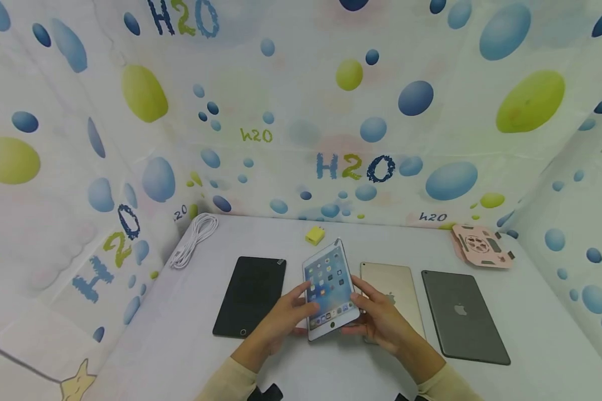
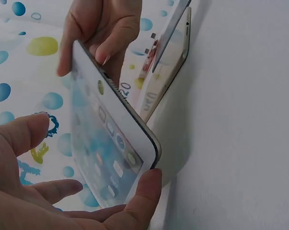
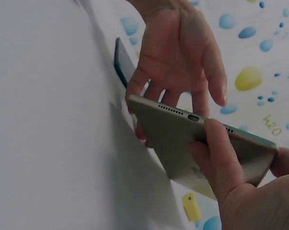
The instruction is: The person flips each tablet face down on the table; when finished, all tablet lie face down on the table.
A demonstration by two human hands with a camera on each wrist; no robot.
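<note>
A white-fronted tablet point(image 1: 329, 289) with its screen lit is held up in front of me, tilted, its gold back point(image 3: 183, 148) showing in the right wrist view. My right hand point(image 1: 376, 314) grips its right edge, with fingers on the back by the charging port. My left hand point(image 1: 281, 317) is at the opposite edge, its fingers fairly straight and touching near the lower corner. The left thumb point(image 2: 25, 134) stands away from the screen. Behind my right hand lies a gold tablet point(image 1: 401, 284), back up; left of my left hand lies a black tablet point(image 1: 251, 292).
A dark grey tablet point(image 1: 461, 317) lies face down at the right. Beyond the held tablet sits a yellow charger block point(image 1: 315, 235). Flat pink pieces with cutouts point(image 1: 481, 246) lie at the back right, and a coiled white cable point(image 1: 193, 239) at the back left. Patterned curtains point(image 1: 281, 100) surround the table.
</note>
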